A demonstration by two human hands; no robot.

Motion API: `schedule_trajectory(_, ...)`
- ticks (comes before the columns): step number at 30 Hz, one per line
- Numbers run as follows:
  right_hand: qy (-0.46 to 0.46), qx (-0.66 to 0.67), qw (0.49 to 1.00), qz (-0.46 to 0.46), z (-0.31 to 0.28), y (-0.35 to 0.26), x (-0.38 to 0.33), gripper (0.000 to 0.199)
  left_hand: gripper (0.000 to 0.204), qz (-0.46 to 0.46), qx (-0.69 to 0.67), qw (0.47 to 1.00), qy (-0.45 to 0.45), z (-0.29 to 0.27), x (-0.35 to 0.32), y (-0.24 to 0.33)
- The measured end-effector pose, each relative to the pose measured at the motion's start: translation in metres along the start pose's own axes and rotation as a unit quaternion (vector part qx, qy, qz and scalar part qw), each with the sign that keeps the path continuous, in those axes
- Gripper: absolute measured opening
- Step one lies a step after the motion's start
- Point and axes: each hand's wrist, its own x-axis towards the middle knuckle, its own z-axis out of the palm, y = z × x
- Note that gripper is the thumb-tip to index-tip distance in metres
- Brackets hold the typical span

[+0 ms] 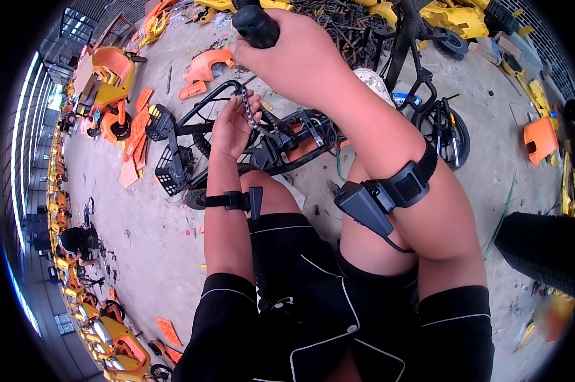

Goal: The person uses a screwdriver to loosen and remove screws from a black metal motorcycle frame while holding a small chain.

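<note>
Black bike frame point(192, 130) lies on its side mid-frame with bare concrete floor point(141, 229) open to lower left — right hand point(287, 54) at top centre fully wrapped round a black tool grip point(255, 25), left hand point(231, 127) below it, fingers curled round the bike chain point(249, 111) beside the frame's top tube.

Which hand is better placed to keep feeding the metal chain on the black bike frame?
Left, probably. The left hand already touches the silver metal chain at the black bike frame. The right hand is raised above, closed round a black cylindrical handle, so it is occupied.
</note>
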Motion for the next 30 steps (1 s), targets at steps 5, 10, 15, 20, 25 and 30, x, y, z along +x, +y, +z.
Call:
schedule_trajectory(5,-0.147,-0.028,0.985,0.085,0.018,-0.003,0.000,0.040,0.039,0.010,-0.010,1.000,0.023,-0.011,0.000,-0.002)
schedule_trajectory(10,-0.337,-0.210,0.915,0.076,0.034,0.019,0.008,0.044,0.037,0.020,0.003,1.000,0.015,-0.011,0.001,-0.002)
schedule_trajectory(15,-0.386,-0.247,0.885,0.080,0.033,0.006,0.005,0.042,0.041,0.004,0.032,0.999,0.016,-0.026,-0.002,-0.005)
schedule_trajectory(20,-0.384,-0.246,0.887,0.076,0.012,-0.005,-0.004,0.033,0.040,-0.006,0.053,0.996,0.069,0.006,-0.011,0.002)
schedule_trajectory(25,-0.383,-0.242,0.891,0.029,-0.006,-0.012,-0.023,0.020,0.042,-0.039,-0.001,0.993,0.112,0.014,-0.009,0.007)
schedule_trajectory(30,-0.403,-0.142,0.904,0.037,-0.041,-0.037,-0.016,0.021,0.037,-0.052,0.019,0.996,0.065,0.025,-0.010,0.012)
